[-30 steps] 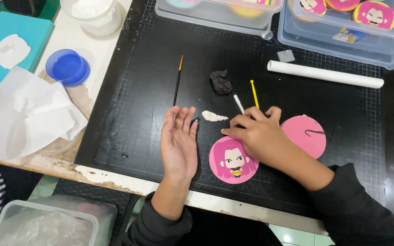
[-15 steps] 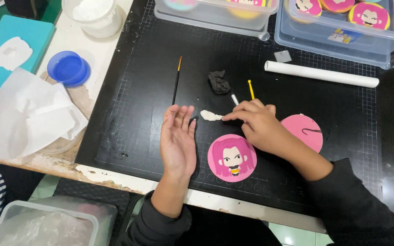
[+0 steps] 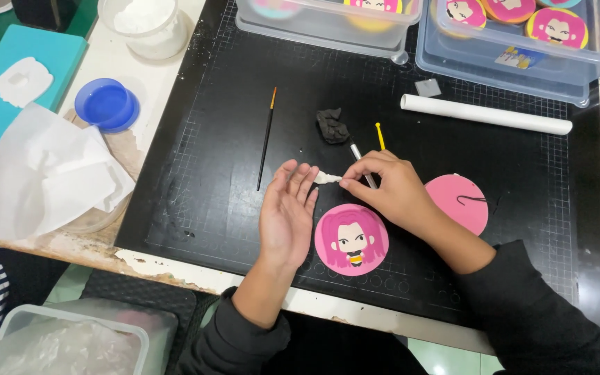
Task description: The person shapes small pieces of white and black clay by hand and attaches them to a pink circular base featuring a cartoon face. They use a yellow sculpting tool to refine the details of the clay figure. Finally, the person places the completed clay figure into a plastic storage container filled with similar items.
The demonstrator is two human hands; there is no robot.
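My left hand (image 3: 287, 219) is flat and loose on the black mat (image 3: 203, 160), palm up, holding nothing, fingertips right next to the little white clay bit (image 3: 326, 178). My right hand (image 3: 394, 191) pinches that bit at its end while also gripping 2 thin tools (image 3: 361, 158). The pink doll disc (image 3: 351, 239) sits just below both hands, black clay lump (image 3: 332, 126) above.

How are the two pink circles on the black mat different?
The pink disc near the left hand carries a finished cartoon figure with pink hair; the pink disc by the right wrist is nearly bare, with only a thin dark squiggle. The first lies fully in view; the right hand and wrist cover part of the second. Both are round, pink and flat on the black cutting mat.
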